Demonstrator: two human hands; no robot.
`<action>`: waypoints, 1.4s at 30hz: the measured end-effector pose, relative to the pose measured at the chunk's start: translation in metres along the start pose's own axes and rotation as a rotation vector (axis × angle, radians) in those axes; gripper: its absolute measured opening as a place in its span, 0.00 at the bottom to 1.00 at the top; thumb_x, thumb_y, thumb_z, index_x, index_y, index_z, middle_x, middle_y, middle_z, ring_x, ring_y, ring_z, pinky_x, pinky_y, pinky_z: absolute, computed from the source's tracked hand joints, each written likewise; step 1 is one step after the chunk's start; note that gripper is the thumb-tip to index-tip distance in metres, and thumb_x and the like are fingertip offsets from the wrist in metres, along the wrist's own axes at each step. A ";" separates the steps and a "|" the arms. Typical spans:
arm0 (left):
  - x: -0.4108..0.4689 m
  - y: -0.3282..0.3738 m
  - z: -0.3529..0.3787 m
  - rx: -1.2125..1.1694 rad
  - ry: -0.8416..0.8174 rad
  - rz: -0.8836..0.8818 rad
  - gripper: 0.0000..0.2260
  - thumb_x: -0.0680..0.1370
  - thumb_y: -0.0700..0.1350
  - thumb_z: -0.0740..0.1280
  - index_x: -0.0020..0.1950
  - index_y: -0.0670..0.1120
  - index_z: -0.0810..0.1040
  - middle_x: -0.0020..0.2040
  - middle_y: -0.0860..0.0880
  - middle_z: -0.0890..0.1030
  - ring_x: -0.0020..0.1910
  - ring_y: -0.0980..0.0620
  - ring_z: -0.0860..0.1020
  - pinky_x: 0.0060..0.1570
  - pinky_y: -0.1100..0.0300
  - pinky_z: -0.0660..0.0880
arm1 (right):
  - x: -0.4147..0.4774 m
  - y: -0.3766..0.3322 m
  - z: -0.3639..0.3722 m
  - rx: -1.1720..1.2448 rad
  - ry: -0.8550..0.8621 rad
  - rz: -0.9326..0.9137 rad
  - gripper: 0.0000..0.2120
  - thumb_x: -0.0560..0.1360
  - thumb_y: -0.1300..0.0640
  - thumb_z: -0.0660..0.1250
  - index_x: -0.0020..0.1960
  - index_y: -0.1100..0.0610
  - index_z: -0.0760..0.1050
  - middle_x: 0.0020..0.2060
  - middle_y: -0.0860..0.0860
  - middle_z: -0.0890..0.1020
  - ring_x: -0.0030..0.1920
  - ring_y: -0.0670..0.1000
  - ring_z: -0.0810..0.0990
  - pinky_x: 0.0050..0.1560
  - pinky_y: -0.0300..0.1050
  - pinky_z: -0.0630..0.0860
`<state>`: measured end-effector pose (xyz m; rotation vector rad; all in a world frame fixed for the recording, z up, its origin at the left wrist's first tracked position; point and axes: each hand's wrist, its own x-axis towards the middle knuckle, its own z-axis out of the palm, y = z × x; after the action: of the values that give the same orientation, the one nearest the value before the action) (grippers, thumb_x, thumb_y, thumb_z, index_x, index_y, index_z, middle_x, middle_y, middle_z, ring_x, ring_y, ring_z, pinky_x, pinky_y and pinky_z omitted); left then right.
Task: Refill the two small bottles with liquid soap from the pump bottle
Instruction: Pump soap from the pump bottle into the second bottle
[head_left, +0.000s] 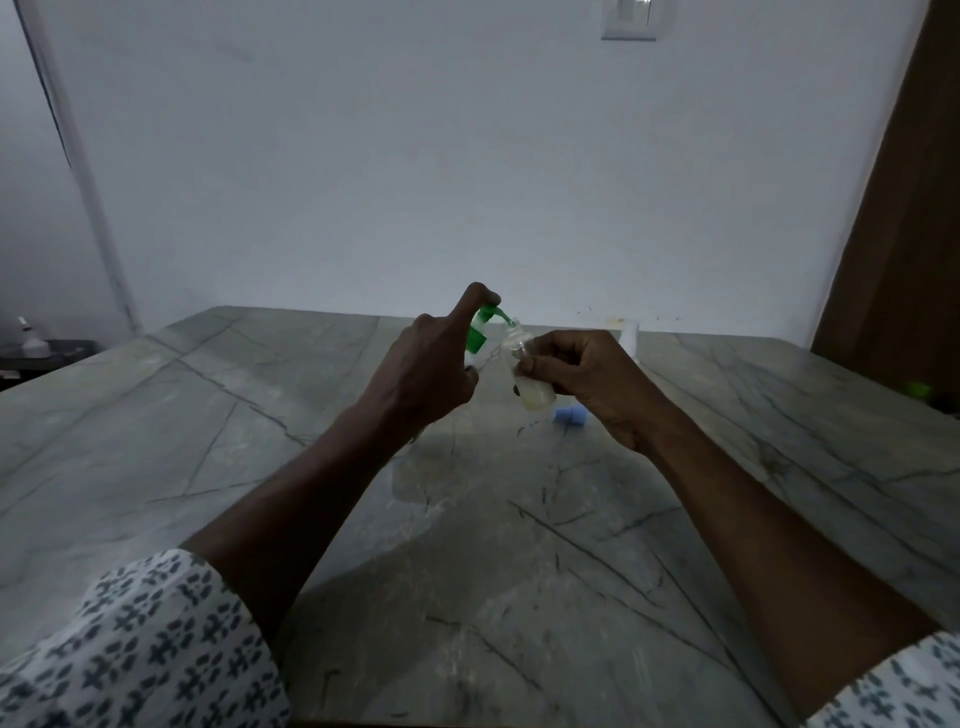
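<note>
My left hand (431, 371) grips the clear pump bottle with the green pump head (484, 326), its index finger lying on top of the pump. The green spout points right, at the mouth of a small clear bottle (527, 374). My right hand (592, 382) holds that small bottle tilted, fingers curled round its middle, and pale yellowish liquid fills its lower part. Both are held above the grey marble table (208, 441). A second small pale bottle (631, 338) stands on the table behind my right hand, partly hidden.
A blue cap (570, 414) lies on the table under my right hand. A green object (917, 388) sits blurred at the far right edge. A white wall rises behind the table, and a brown door stands at the right.
</note>
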<state>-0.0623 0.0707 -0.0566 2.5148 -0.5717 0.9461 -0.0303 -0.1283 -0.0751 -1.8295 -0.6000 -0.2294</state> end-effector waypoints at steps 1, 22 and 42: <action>0.000 0.000 -0.001 0.000 -0.002 0.003 0.31 0.69 0.36 0.71 0.67 0.52 0.64 0.37 0.50 0.77 0.26 0.56 0.71 0.29 0.60 0.72 | 0.000 0.000 0.000 -0.001 -0.001 -0.003 0.08 0.75 0.58 0.71 0.54 0.58 0.82 0.47 0.51 0.86 0.47 0.46 0.84 0.51 0.39 0.81; 0.000 0.001 0.001 0.041 0.011 -0.013 0.31 0.69 0.37 0.71 0.67 0.53 0.63 0.42 0.44 0.82 0.27 0.51 0.74 0.32 0.52 0.79 | 0.000 -0.002 -0.002 -0.010 0.030 -0.025 0.09 0.75 0.61 0.71 0.55 0.60 0.82 0.47 0.54 0.85 0.44 0.47 0.83 0.47 0.36 0.80; -0.003 0.002 0.004 0.029 0.036 0.004 0.30 0.69 0.36 0.71 0.66 0.51 0.63 0.45 0.43 0.83 0.28 0.51 0.74 0.33 0.50 0.80 | -0.001 -0.001 0.000 0.026 0.009 -0.012 0.08 0.76 0.62 0.69 0.54 0.62 0.81 0.43 0.48 0.84 0.38 0.37 0.83 0.41 0.29 0.76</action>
<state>-0.0635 0.0676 -0.0605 2.5177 -0.5557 1.0065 -0.0317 -0.1285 -0.0751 -1.7991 -0.6058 -0.2367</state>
